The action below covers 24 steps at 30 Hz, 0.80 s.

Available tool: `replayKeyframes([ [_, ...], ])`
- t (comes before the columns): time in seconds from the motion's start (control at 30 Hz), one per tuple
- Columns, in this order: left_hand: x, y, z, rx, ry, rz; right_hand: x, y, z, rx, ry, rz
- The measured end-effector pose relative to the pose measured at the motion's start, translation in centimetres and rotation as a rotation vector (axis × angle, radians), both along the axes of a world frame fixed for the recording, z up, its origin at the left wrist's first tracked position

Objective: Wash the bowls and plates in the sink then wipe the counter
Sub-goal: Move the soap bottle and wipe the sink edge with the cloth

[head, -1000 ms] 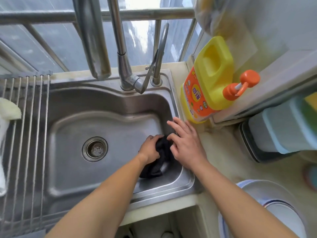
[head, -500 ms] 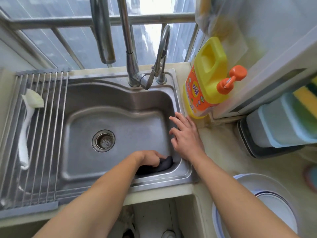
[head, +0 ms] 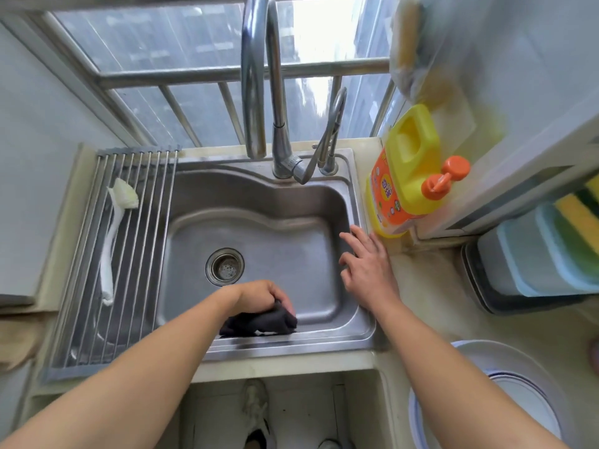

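Left hand [head: 259, 294] curled, right hand [head: 368, 264] flat.

White brush [head: 110, 234] on drying rack [head: 136, 254]; yellow detergent bottle [head: 405, 176] near faucet [head: 278, 137]

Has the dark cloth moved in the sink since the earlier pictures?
Yes. The left hand has dragged the dark cloth from the sink's right wall leftward along its near wall.

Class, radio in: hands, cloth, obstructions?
Left hand grips dark cloth at sink front edge. Right hand open on right rim. No obstructions.
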<state>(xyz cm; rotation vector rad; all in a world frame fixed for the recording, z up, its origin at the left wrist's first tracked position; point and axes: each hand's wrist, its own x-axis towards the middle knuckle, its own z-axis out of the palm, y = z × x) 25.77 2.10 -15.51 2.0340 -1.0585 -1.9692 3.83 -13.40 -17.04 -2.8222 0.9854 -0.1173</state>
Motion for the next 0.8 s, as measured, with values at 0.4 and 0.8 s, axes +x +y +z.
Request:
replayKeyframes([
  [0.4, -8.4, -6.7, -7.5, -0.126, -0.032, 0.450, 0.3, -0.4, -0.4, 0.126, -0.189, -0.113],
  [0.8, -6.0, -6.1, -6.2, 0.093, -0.098, -0.570, 0.7, -1.2, -0.8, 0.063, -0.127, -0.037],
])
